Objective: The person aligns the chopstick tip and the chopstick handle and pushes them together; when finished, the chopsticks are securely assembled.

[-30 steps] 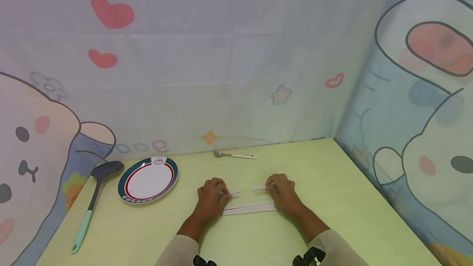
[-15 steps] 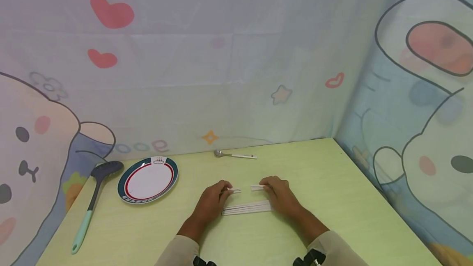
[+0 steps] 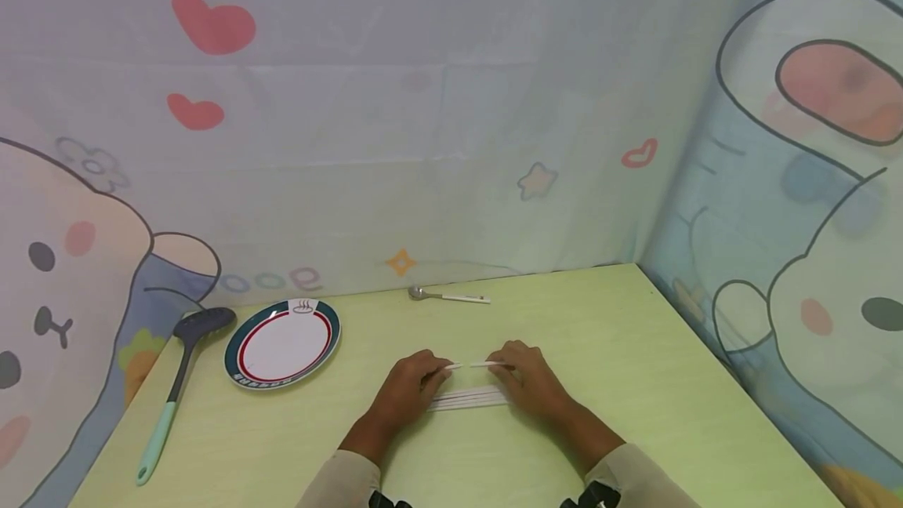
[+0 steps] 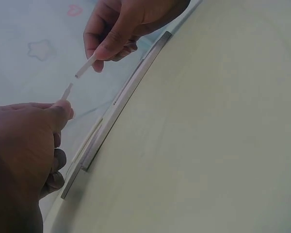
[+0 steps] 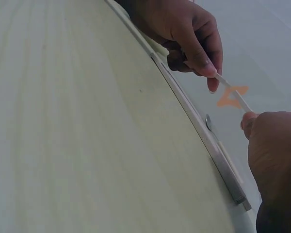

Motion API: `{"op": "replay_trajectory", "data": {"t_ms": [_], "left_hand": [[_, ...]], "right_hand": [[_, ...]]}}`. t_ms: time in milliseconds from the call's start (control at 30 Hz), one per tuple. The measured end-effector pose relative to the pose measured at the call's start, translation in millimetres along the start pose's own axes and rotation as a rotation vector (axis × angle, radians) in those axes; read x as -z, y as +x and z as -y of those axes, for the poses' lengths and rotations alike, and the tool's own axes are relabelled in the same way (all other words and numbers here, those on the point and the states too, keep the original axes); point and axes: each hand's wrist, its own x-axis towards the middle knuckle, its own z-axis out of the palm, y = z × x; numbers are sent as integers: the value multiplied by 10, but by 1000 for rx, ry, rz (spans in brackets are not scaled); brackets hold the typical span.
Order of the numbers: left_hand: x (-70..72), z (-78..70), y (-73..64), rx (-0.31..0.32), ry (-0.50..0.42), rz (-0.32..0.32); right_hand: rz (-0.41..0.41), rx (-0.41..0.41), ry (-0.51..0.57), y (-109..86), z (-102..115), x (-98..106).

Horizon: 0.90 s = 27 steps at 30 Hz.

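L hand (image 3: 409,388) & R hand (image 3: 531,382), lower ctr, each pinch 1 white stick, L stick (image 4: 67,91) & R stick (image 4: 85,66), betw. thumb & fingertips, prob. near the end for control; tips face, just apart. Row of sticks (image 3: 466,399) just below, prob. for easy reach, no. unclear. Also 1 spoon (image 3: 455,298) below ctr, 1 plate (image 3: 285,345) & 1 turner (image 3: 180,371) lower left.

Head view fwd/down over table (image 3: 670,390), wrist views low, close (tilted), sharing L hand (image 4: 19,145), R hand (image 4: 131,22).

You can read "ooe" on the backdrop (image 3: 395,139); your plate (image 3: 285,347) carries rim lettering, illegible here.
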Motion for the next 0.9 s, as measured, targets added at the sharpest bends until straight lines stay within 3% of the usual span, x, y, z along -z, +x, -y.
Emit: {"op": "replay_trajectory", "data": {"t_ms": [300, 667, 900], "left_hand": [[-17, -4, 0, -85, 14, -21], [-16, -5, -1, -90, 12, -20], [-25, 17, 3, -110, 39, -8]], "right_hand": [[23, 20, -4, 24, 94, 15], [18, 76, 54, 40, 113, 13], [63, 15, 25, 28, 139, 21]]}}
